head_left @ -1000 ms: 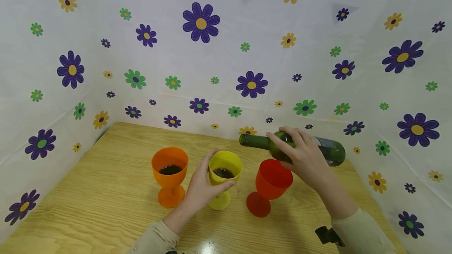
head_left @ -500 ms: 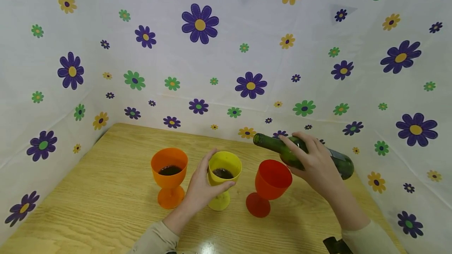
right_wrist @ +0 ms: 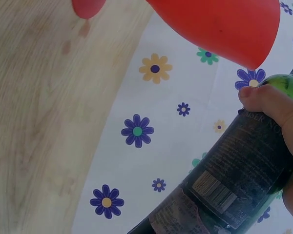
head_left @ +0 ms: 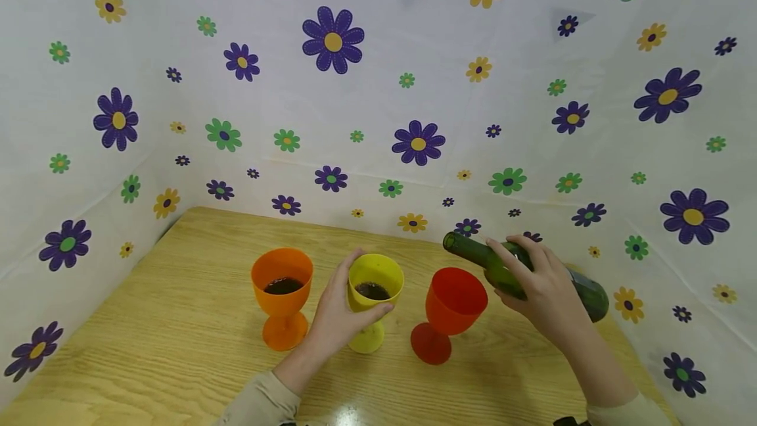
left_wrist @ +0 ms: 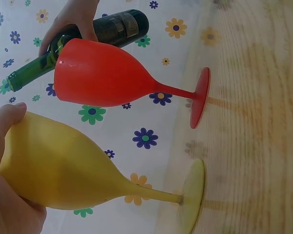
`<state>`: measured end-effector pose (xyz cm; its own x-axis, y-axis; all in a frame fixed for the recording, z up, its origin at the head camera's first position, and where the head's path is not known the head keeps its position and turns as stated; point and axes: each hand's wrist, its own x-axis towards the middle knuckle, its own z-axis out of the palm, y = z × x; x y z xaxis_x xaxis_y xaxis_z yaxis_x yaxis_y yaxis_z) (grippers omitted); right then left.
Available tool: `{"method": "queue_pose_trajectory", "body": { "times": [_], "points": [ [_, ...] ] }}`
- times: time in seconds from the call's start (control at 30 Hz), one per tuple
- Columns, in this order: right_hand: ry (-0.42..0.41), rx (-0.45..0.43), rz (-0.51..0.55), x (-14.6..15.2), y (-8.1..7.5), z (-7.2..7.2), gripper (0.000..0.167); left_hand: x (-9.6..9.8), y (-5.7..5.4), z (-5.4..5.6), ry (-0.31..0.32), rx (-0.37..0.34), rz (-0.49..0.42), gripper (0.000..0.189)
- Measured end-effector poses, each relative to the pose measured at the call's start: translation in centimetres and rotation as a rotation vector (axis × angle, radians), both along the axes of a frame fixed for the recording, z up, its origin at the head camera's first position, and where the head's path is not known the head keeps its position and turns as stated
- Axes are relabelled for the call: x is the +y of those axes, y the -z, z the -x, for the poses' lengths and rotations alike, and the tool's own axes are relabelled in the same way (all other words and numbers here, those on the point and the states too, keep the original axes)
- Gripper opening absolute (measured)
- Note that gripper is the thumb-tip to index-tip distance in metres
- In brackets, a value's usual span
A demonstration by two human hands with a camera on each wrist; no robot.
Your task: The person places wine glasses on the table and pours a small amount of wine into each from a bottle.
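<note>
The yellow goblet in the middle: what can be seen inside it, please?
Inside the yellow goblet there is dark liquid, with paler specks on its surface, perhaps bubbles. The liquid covers the goblet's inner bottom, so that part cannot be seen.

The bottle (head_left: 503, 279), of green glass, is being held in the air at a slant, its neck (head_left: 471, 249) being pointed left and its open mouth (head_left: 451, 240) being set higher than its base, near the rim of the red cup (left_wrist: 105, 75). A dark label (right_wrist: 229, 161) with a barcode (right_wrist: 214, 191) is being displayed on the bottle. The red cup is being supported upright on the table (head_left: 195, 307) by a stem and round foot, its red inside being exposed. To its left, just apart, the yellow cup (left_wrist: 73, 165) is being gripped around the bowl and borne upright on its foot; some dark, bubble-flecked liquid (head_left: 372, 291) is being contained in it.
</note>
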<state>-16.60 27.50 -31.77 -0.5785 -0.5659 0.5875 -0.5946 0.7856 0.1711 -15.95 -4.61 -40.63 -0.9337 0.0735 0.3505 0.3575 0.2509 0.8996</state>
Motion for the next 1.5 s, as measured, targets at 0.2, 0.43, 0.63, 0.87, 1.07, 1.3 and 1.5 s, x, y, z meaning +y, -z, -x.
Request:
{"method": "queue_pose_trajectory", "body": {
  "times": [0.2, 0.43, 0.63, 0.87, 1.07, 1.3, 1.5],
  "points": [
    [0.027, 0.001, 0.009, 0.6, 0.6, -0.5, 0.100, 0.2, -0.8, -0.3, -0.018, 0.076, 0.025, 0.096],
    [0.043, -0.007, 0.004, 1.1, 1.2, -0.8, 0.101, 0.9, -2.5, -1.0, -0.021, 0.238, 0.087, 0.096],
    [0.019, -0.011, -0.008, 1.7, 1.3, -1.0, 0.064, 2.5, -4.0, -1.8, 0.041, 0.346, 0.060, 0.096],
    [0.068, -0.033, -0.042, 2.1, 1.4, -1.4, 0.089, 5.4, -4.2, -2.6, 0.193, 0.292, 0.024, 0.091],
    [0.090, -0.005, -0.083, 2.5, 1.5, -1.7, 0.107, 7.6, -3.4, -2.7, 0.245, 0.207, 0.017, 0.091],
    [0.065, 0.034, -0.130, 3.2, 1.4, -1.9, 0.110, 9.3, -2.2, -2.2, 0.220, 0.107, 0.011, 0.095],
    [0.099, 0.030, -0.170, 3.7, 1.4, -2.1, 0.106, 10.1, -1.5, -1.7, 0.208, 0.017, -0.024, 0.096]
  ]
}}
